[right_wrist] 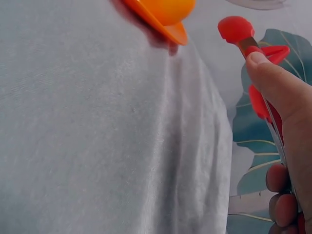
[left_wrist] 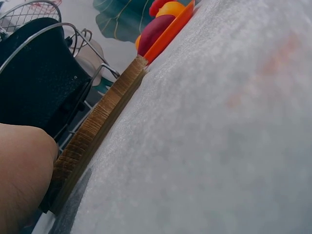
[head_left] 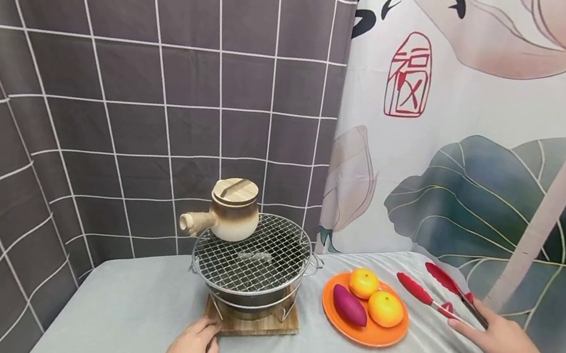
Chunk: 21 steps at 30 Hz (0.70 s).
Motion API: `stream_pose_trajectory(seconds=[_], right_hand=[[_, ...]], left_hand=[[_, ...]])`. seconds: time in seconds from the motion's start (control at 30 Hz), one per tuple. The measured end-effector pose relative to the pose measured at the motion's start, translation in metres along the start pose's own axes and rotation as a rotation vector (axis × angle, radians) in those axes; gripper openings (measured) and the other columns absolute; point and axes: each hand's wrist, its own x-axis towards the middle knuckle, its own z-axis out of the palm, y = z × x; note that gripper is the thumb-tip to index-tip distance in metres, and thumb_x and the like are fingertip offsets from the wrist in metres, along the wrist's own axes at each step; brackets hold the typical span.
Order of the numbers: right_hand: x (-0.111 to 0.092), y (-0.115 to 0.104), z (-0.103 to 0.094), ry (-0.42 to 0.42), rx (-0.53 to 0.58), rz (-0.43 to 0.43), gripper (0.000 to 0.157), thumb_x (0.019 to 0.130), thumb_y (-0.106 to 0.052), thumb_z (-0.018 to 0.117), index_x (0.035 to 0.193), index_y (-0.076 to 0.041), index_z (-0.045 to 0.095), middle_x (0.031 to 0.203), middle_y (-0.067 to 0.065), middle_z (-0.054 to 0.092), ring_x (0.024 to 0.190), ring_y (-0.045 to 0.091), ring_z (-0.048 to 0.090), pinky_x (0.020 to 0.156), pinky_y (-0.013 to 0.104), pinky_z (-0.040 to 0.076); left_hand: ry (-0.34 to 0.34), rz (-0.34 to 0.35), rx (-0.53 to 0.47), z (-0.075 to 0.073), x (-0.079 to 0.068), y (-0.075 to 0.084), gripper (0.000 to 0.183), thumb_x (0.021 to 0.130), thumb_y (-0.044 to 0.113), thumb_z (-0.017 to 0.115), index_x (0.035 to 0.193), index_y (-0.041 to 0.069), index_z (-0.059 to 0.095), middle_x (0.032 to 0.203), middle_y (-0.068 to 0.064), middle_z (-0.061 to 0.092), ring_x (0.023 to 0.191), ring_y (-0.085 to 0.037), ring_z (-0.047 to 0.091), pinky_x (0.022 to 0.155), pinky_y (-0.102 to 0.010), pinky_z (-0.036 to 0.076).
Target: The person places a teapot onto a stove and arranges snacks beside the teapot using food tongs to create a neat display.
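My right hand point(head_left: 514, 348) grips a pair of red-tipped tongs point(head_left: 416, 288), whose two arms stand apart with nothing between them. They hover right of an orange plate point(head_left: 378, 342). On it lie two oranges point(head_left: 363, 283) and a purple sweet potato point(head_left: 350, 306). With its fingers at the front left corner, my left hand point(head_left: 191, 352) holds a wooden board point(head_left: 262, 327). A round grill stove point(head_left: 249, 298) with a wire mesh point(head_left: 276, 260) rests on that board. At the mesh's back left sits a lidded clay pot point(head_left: 235, 224), its handle pointing left.
A pale grey cloth point(head_left: 135, 300) covers the table. Behind it hang a dark grid-patterned curtain point(head_left: 180, 96) and a white curtain with a lotus print point(head_left: 452, 206). Some greyish lumps, perhaps charcoal point(head_left: 254, 256), show under the mesh.
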Motion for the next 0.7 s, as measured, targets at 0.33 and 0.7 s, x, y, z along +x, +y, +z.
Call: stream_pose_trajectory(seconds=[0.33, 0.7], right_hand=[[-0.013, -0.005, -0.002, 0.01, -0.024, -0.058, 0.112, 0.087, -0.074, 0.055, 0.151, 0.011, 0.021, 0.135, 0.049, 0.038, 0.109, 0.063, 0.05, 0.068, 0.069, 0.055], [-0.027, -0.016, -0.002, 0.058, -0.065, -0.23, 0.093, 0.091, -0.061, 0.062, 0.147, 0.01, 0.038, 0.124, 0.043, 0.055, 0.099, 0.049, 0.063, 0.07, 0.064, 0.056]], left_hand=[[0.047, 0.028, -0.011, 0.002, 0.0, -0.001, 0.022, 0.078, 0.005, 0.072, 0.098, 0.007, 0.078, 0.101, 0.0, 0.07, 0.093, -0.021, 0.069, 0.081, -0.039, 0.059], [0.017, 0.033, 0.009, -0.001, -0.001, -0.002, 0.023, 0.078, 0.006, 0.07, 0.1, 0.005, 0.079, 0.105, -0.005, 0.074, 0.099, -0.028, 0.072, 0.084, -0.049, 0.058]])
